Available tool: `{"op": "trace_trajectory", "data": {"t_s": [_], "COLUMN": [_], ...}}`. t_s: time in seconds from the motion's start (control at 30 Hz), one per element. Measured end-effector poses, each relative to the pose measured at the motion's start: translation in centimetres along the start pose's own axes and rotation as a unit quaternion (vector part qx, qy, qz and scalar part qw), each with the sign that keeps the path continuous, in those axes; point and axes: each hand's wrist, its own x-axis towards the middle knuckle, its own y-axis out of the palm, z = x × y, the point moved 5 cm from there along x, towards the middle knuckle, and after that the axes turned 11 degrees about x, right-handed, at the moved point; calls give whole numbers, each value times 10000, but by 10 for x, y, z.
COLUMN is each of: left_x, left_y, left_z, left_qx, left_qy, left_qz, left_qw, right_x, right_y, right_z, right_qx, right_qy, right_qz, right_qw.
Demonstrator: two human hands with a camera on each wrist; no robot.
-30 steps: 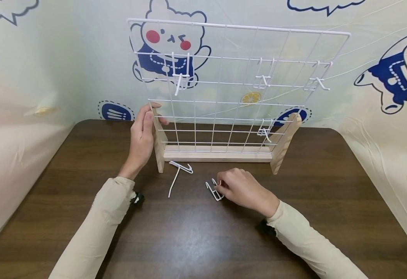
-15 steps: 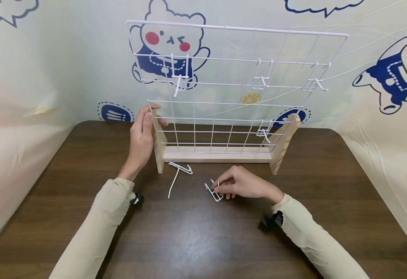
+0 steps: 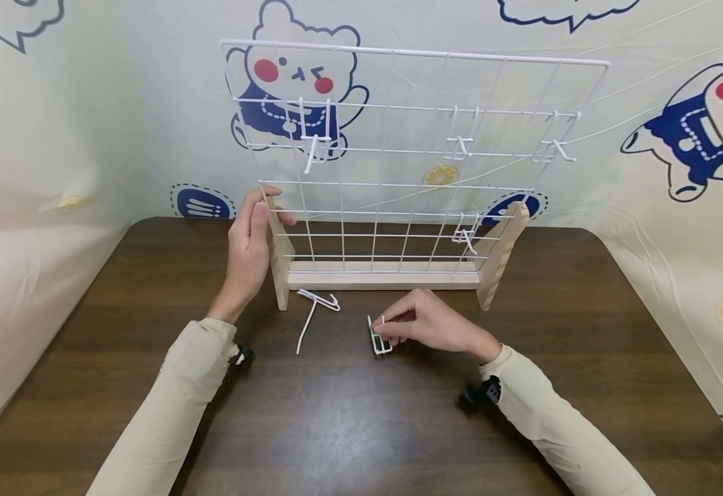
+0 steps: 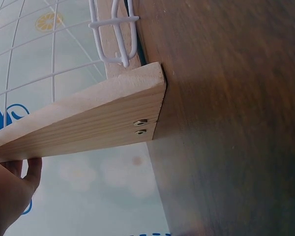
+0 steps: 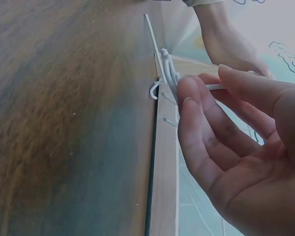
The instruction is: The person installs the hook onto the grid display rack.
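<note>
My left hand (image 3: 248, 248) grips the upper part of the left wooden side panel (image 3: 279, 272) of a white wire grid rack, with the thumb in front and fingers wrapping behind. In the left wrist view, part of that hand (image 4: 10, 194) shows under the panel (image 4: 93, 125). My right hand (image 3: 430, 322) pinches a white wire hook (image 3: 381, 351) between thumb and fingers, just above the table in front of the rack. The right wrist view shows the hook's rod between the fingertips (image 5: 189, 93). A second white wire hook (image 3: 305, 328) lies loose on the table between the hands.
Several more hooks hang on the grid (image 3: 399, 52), one at upper left (image 3: 315, 139) and one low on the right (image 3: 463, 238). A wooden bar (image 3: 383, 281) joins the two side panels. Behind the brown table (image 3: 337, 427) hangs a printed cloth (image 3: 151, 124).
My right hand has shifted its fingers on the hook and tilted it more upright, lifting it slightly. The left hand stays on the side panel.
</note>
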Motion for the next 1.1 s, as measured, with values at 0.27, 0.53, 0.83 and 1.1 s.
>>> {"op": "trace_trajectory", "data": {"t_s": [0.27,0.53,0.83,1.1], "left_x": [-1,-4,-3,7], "left_y": [0,1,3,-4], "left_z": [-23,-37,-34,-13], "left_qx": [129,286,208,-41], "left_qy": [72,12,-50,23], "left_qz": [27,-238,-362,-371], "left_qw": [9999,9993,9991,9993], "right_x": [-2,-4,-7,-5], "right_y": [-2,-3,-8,-11], "right_z": [6,13,28,36], "right_qx": [57,-38,-451,-543], "right_qy": [-123,-250,-534,-687], "right_qz": [-296,-446,-733,-1056], "right_qw": [9995,9987,9949,9905]}}
